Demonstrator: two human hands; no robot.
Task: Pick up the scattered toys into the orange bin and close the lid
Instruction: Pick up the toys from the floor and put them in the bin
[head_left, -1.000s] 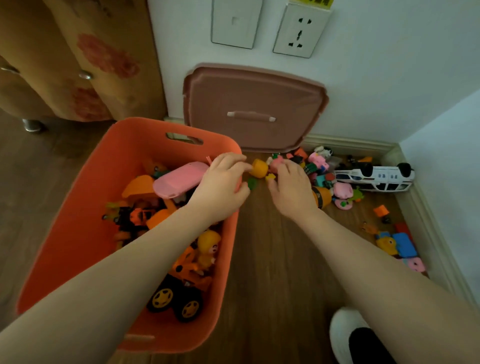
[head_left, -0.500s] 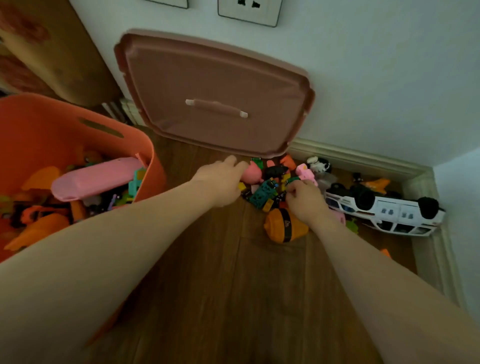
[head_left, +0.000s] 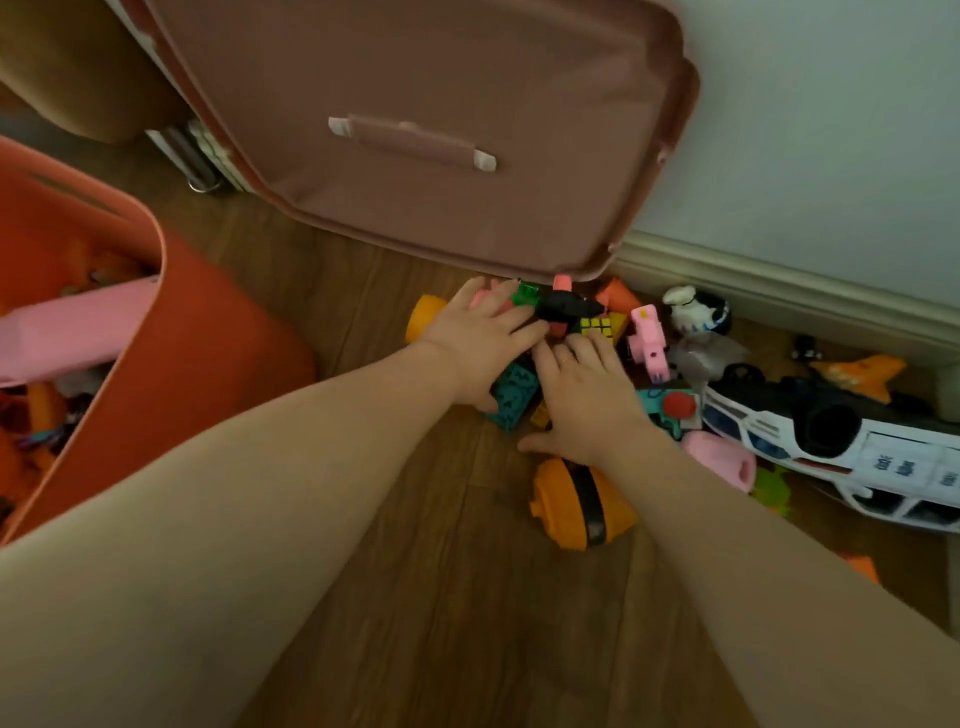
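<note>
Both hands are down on the heap of little toys by the wall: the left hand (head_left: 480, 345) lies palm-down with its fingers spread nearly straight across the top of the pile (head_left: 587, 332), and the right hand (head_left: 582, 402) sits just beside it, fingers loosely bent over the pieces, the two almost touching at the fingertips. Whether either has actually closed on a piece I cannot tell, since the palms hide what is under them. The toys look like small hard plastic bits, a teal block (head_left: 511, 397) under the left wrist, a little puzzle cube (head_left: 597, 327) just past the right fingers; they should be light, stiff and a bit slick, so scooping a handful between both palms seems wiser than pinching one at a time. An orange rounded toy (head_left: 579, 501) lies on the floor under the right wrist, and a long white toy vehicle (head_left: 831, 457) lies farther right, upside down; it probably wants a grip round its body. The orange bin (head_left: 171, 332) stands open, well to the left, and its lid (head_left: 415, 130) leans against the wall just behind the pile.
</note>
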